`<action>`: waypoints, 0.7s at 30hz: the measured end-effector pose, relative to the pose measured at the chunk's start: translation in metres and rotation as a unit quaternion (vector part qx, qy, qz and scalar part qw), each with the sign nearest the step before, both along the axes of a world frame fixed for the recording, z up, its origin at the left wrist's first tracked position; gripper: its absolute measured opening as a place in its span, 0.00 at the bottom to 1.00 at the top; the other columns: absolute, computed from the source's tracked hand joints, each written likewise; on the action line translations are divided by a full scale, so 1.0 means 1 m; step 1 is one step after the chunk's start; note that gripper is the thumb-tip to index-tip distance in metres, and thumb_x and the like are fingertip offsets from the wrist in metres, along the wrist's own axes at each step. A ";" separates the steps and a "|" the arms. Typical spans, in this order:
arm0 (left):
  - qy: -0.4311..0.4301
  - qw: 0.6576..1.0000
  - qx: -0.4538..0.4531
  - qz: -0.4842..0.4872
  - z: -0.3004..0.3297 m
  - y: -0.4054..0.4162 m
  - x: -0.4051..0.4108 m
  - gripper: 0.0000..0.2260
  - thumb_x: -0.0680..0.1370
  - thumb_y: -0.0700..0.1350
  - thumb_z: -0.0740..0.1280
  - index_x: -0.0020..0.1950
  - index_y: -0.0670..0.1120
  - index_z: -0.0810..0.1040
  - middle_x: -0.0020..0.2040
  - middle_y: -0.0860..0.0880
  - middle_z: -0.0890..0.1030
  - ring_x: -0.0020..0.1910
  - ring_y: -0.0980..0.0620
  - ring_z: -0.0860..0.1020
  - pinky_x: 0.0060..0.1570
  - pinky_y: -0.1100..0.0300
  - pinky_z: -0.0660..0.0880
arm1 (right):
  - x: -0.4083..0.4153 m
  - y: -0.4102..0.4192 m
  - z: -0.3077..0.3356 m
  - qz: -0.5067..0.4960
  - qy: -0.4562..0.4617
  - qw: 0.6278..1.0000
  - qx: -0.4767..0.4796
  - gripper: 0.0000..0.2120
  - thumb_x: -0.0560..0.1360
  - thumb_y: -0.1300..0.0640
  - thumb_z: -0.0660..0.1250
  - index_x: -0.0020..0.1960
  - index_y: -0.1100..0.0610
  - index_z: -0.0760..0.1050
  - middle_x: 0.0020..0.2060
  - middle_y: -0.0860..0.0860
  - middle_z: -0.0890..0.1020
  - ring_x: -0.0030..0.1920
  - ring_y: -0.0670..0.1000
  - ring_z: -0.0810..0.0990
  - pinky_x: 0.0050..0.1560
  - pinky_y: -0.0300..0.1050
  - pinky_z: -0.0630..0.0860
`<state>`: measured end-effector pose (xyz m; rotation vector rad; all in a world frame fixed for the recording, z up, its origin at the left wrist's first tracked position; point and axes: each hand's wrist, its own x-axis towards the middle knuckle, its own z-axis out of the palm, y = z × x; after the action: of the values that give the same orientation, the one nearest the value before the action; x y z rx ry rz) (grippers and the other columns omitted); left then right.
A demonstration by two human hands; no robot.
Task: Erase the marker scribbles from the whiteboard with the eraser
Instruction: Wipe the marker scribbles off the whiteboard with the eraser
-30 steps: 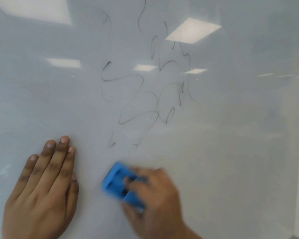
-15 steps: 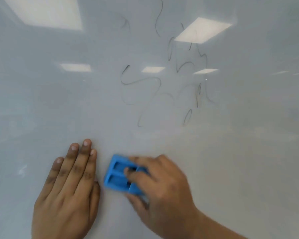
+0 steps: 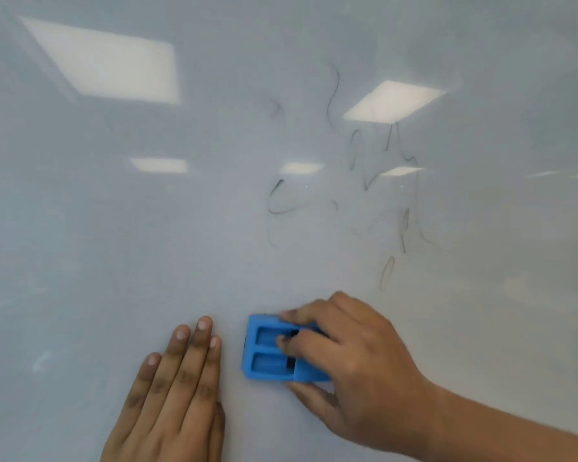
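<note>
A glossy whiteboard (image 3: 114, 261) fills the view. Thin black marker scribbles (image 3: 364, 181) curl across its upper middle, with fainter strokes at their lower edge. My right hand (image 3: 357, 368) grips a blue eraser (image 3: 269, 353) flat against the board, well below the scribbles; fingers cover its right half. My left hand (image 3: 177, 391) rests flat on the board just left of the eraser, fingers together and pointing up, a small gap between it and the eraser.
Reflections of ceiling light panels (image 3: 392, 101) lie over the board, one right on the scribbles. A few pale smudges (image 3: 42, 360) mark the lower left of the board.
The lower loops of the scribbles have gone from the board. The view has shifted, so scribbles and hands sit further right. The eraser stays low beside my left hand.
</note>
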<state>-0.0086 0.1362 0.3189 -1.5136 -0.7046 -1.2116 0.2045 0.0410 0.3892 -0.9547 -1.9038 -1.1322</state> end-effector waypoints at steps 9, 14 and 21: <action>-0.005 0.990 0.127 0.062 0.018 0.040 0.004 0.16 0.83 0.43 0.46 0.58 0.44 0.73 0.82 0.43 0.59 0.81 0.45 0.57 0.78 0.52 0.51 | 0.009 0.010 0.155 -0.019 0.115 0.989 0.091 0.17 0.70 0.42 0.71 0.55 0.48 0.77 0.56 0.44 0.78 0.53 0.50 0.76 0.50 0.53 0.78; -0.062 0.995 0.077 -0.021 0.049 0.018 0.008 0.21 0.76 0.44 0.53 0.66 0.39 0.73 0.71 0.42 0.74 0.77 0.44 0.63 0.74 0.53 0.58 | 0.003 0.005 0.108 0.005 0.048 0.998 0.034 0.16 0.68 0.46 0.73 0.52 0.49 0.77 0.55 0.43 0.78 0.51 0.48 0.76 0.48 0.48 0.77; -0.108 0.993 0.019 -0.043 0.125 0.003 0.011 0.25 0.79 0.45 0.56 0.73 0.36 0.72 0.75 0.40 0.71 0.75 0.44 0.66 0.74 0.49 0.58 | 0.011 0.009 0.156 -0.023 -0.054 0.994 0.093 0.15 0.71 0.44 0.72 0.54 0.49 0.78 0.57 0.46 0.81 0.52 0.50 0.79 0.49 0.47 0.78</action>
<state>0.0022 0.1394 0.4443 -1.4056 -0.7595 -1.4613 0.2155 0.0495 0.5455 -0.8520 -1.8303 -1.3873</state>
